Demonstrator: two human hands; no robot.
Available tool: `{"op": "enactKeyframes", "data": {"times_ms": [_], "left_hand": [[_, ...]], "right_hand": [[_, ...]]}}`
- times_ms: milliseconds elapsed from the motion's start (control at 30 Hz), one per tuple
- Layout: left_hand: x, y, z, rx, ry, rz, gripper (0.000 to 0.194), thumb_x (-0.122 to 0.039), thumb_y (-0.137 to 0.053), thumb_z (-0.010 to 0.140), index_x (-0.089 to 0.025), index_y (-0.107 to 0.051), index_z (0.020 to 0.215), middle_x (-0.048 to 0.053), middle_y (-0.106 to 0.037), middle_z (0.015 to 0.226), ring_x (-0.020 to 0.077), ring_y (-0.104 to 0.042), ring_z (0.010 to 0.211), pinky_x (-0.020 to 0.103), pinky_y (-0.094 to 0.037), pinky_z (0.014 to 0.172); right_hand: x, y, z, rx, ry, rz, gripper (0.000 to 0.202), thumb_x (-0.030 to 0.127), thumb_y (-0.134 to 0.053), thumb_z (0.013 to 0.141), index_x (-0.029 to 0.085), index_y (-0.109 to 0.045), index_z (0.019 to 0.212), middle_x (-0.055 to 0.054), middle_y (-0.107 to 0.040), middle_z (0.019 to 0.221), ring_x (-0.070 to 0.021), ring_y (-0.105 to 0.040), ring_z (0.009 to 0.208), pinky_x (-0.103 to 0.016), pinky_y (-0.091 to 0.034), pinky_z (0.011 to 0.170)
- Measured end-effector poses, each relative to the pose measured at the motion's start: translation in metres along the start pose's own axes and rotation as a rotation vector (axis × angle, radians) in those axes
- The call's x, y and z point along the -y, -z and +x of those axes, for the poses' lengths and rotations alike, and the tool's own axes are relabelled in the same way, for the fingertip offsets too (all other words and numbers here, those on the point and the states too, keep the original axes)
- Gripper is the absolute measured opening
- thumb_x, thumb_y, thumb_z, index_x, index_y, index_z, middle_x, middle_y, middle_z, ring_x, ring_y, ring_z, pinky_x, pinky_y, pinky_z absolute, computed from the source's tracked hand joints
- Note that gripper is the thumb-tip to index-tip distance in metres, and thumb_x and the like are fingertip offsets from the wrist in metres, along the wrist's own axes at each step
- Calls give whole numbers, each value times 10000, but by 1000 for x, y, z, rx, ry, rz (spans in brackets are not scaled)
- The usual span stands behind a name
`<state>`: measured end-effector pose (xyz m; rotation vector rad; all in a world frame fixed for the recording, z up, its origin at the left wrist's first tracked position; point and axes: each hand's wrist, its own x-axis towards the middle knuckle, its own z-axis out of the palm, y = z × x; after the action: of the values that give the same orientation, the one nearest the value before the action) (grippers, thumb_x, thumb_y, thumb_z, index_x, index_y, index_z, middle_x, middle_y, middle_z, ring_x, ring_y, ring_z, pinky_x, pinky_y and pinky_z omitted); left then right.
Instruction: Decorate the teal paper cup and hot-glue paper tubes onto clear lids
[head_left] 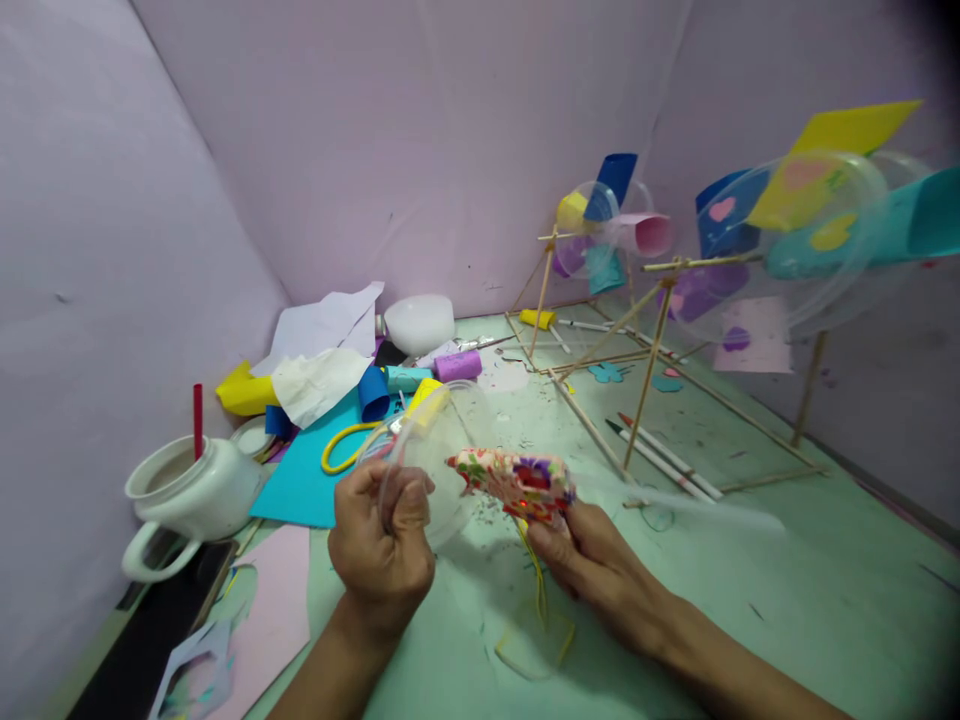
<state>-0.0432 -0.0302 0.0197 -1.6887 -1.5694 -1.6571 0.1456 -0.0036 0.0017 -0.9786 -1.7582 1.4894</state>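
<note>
My left hand point(384, 550) is closed on the rim of a see-through round plastic lid point(448, 425), which stands tilted above the table. In my right hand point(604, 570) is a glue gun point(506, 475) with a colourful flowery covering. Its nozzle points left toward the lid, with a small gap to my left fist. A long whitish glue stick point(697, 505) sticks out of its back, and a yellow cord point(537, 575) hangs below. Behind the lid lie yellow-handled scissors point(341, 450), partly hidden, and a yellow paper roll point(426, 402).
Two stick frames with paper-bladed wheels, a near one point(817, 240) and a far one point(600, 235), stand on the right. Two pencils point(664, 460) lie beneath. At left are a white teapot-like pot point(202, 490), blue sheet point(300, 490) and pink sheet point(277, 600). A white bottle point(420, 323) lies behind.
</note>
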Motion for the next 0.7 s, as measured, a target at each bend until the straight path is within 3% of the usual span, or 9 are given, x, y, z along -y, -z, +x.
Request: {"op": "enactKeyframes", "data": {"times_ms": [100,200,267,367,433,500,600,700], "left_hand": [[2,2,-1,-14,-123,147,168,-259,-518,855,-182,-592,726,23,-648,611,126,-628,545,219,-493,503],[5,2,-3,-7,-219,175,181,-276,-521,853,-181,-618,733,35,-672,627,128,-643,549,211,-503,512],[5,2,-3,-17,-205,164,185,-277,-522,852,-180,-612,723,34,-665,624,125,-639,540,206,-499,499],[2,2,-1,-30,-55,84,126,-269,-543,837,-177,-583,761,11,-629,603,115,-607,499,211,-482,463],[0,2,3,-21,89,-95,75,-232,-563,824,-183,-542,875,-26,-625,593,87,-559,429,191,-456,413],[0,2,7,15,254,-301,141,-204,-565,825,-196,-488,943,-58,-624,577,64,-505,365,168,-421,363],[3,3,11,58,376,-418,142,-203,-562,828,-198,-468,934,-66,-622,570,56,-477,342,161,-402,339],[9,2,12,-44,274,-298,188,-180,-590,790,-190,-476,939,-67,-606,578,73,-541,408,187,-462,406]], "right_hand": [[3,-5,2,72,-230,463,444,640,-542,757,217,-416,710,78,-389,522,-49,-265,350,-183,-217,336],[5,-7,3,125,-310,576,481,658,-576,715,221,-377,690,92,-376,514,-30,-221,328,-170,-187,316],[4,-7,3,118,-212,385,424,629,-545,762,219,-439,734,72,-412,512,-63,-309,349,-191,-258,339],[0,-2,3,31,90,-141,263,461,-474,866,209,-548,883,-16,-589,650,-161,-542,550,-259,-428,520],[-3,1,3,-31,290,-444,222,347,-446,878,198,-562,996,-61,-659,813,-196,-608,680,-281,-455,612],[-5,4,4,-84,461,-667,260,291,-427,871,175,-553,1066,-79,-669,831,-202,-625,668,-278,-446,579],[-7,5,4,-146,603,-791,261,255,-423,864,162,-545,1075,-60,-651,756,-184,-614,596,-258,-425,524],[-6,1,2,-165,506,-617,191,276,-423,884,188,-534,1012,-26,-634,753,-154,-590,596,-231,-426,530]]}}
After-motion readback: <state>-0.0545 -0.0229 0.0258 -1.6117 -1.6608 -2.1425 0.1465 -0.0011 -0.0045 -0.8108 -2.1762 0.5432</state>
